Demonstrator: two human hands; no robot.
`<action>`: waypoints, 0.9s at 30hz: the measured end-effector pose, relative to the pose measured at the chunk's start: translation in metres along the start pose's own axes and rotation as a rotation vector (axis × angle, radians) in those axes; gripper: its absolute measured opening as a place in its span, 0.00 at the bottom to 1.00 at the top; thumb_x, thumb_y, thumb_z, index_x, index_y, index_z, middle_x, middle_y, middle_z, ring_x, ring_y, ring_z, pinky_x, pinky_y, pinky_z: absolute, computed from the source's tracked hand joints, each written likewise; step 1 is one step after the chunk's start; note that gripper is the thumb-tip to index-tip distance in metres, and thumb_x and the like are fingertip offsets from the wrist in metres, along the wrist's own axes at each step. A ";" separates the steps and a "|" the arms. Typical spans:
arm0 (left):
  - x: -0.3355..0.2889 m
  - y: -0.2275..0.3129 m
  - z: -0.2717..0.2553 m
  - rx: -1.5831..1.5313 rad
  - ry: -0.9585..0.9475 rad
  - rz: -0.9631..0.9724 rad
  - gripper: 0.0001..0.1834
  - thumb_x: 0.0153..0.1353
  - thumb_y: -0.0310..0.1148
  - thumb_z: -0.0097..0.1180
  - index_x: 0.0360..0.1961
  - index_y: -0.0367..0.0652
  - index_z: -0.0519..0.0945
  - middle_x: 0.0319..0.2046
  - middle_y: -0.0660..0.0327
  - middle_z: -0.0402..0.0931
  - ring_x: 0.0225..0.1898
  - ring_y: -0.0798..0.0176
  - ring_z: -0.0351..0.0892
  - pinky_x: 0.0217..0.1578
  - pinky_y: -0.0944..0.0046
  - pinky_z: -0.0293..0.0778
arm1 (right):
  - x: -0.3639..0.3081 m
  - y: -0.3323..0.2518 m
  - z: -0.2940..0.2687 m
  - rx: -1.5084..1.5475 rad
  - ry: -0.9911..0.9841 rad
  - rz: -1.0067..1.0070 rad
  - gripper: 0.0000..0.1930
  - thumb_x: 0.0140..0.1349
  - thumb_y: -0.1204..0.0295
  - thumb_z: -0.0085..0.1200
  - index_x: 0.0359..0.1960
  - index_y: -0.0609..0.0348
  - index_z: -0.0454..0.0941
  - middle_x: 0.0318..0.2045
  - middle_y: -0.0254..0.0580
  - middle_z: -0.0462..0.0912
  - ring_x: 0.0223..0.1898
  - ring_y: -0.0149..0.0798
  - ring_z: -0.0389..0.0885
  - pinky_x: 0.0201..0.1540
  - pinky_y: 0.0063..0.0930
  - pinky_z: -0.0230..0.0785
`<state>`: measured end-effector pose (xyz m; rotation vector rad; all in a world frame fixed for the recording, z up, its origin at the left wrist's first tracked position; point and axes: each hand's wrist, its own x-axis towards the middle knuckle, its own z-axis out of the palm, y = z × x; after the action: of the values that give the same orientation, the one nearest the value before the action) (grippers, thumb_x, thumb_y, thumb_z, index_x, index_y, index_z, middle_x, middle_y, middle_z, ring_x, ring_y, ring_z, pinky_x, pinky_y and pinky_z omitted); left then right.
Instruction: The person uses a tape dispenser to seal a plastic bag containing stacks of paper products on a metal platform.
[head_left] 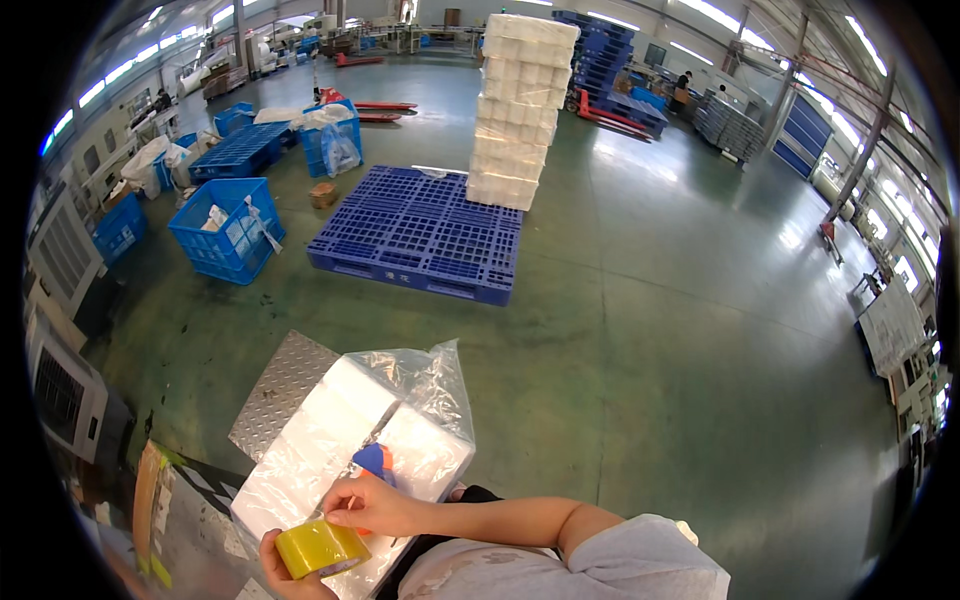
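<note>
My left hand [292, 586] is closed around a roll of yellow packing tape [322, 549], near the bottom of the head view. The fingers of my right hand [372, 503] are bent in a pinch at the roll's upper edge; whether they have a loose tape end is too small to see. Under both hands lies a bundle of white, block-shaped packs in clear plastic [330, 408], its loose film bunched at the far right corner. A blue and orange tape dispenser [374, 460] shows just beyond my right hand, partly hidden by it.
A metal tread plate [287, 388] shows beside the bundle. Ahead, a blue pallet [420, 235] carries a tall stack of wrapped white packs [518, 120] at its far right corner. Blue crates [225, 235] stand to the left, with red pallet jacks [612, 118] farther off.
</note>
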<state>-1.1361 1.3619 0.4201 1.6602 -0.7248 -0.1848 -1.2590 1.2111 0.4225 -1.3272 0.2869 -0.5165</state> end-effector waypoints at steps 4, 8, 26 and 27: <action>0.003 -0.024 -0.002 -0.187 -0.014 -0.133 0.28 0.44 0.33 0.60 0.48 0.35 0.71 0.41 0.59 0.73 0.42 0.63 0.75 0.43 0.65 0.73 | 0.001 -0.003 0.007 -0.099 0.032 0.023 0.05 0.56 0.72 0.54 0.29 0.61 0.74 0.25 0.38 0.76 0.28 0.28 0.74 0.32 0.22 0.66; 0.003 -0.022 0.011 -0.221 -0.071 -0.171 0.25 0.44 0.28 0.57 0.48 0.38 0.73 0.42 0.61 0.74 0.43 0.66 0.74 0.46 0.67 0.69 | -0.001 0.014 0.005 -0.279 0.222 -0.171 0.03 0.57 0.74 0.52 0.29 0.60 0.74 0.26 0.41 0.74 0.26 0.35 0.74 0.28 0.25 0.65; -0.001 -0.010 0.016 -0.487 -0.070 -0.264 0.26 0.38 0.09 0.47 0.43 0.37 0.74 0.38 0.63 0.75 0.42 0.68 0.74 0.46 0.71 0.68 | 0.003 0.006 0.002 -0.213 0.047 -0.161 0.10 0.60 0.75 0.50 0.43 0.63 0.73 0.33 0.37 0.77 0.32 0.30 0.76 0.36 0.22 0.68; -0.001 -0.009 0.016 -0.440 -0.070 -0.258 0.26 0.38 0.09 0.48 0.43 0.38 0.74 0.38 0.63 0.75 0.42 0.68 0.74 0.46 0.71 0.68 | 0.004 0.007 0.003 -0.176 0.010 -0.124 0.10 0.60 0.75 0.50 0.42 0.63 0.73 0.33 0.37 0.77 0.32 0.30 0.76 0.36 0.21 0.68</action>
<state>-1.1416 1.3491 0.4081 1.3223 -0.4758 -0.5483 -1.2525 1.2123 0.4170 -1.5209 0.2640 -0.6133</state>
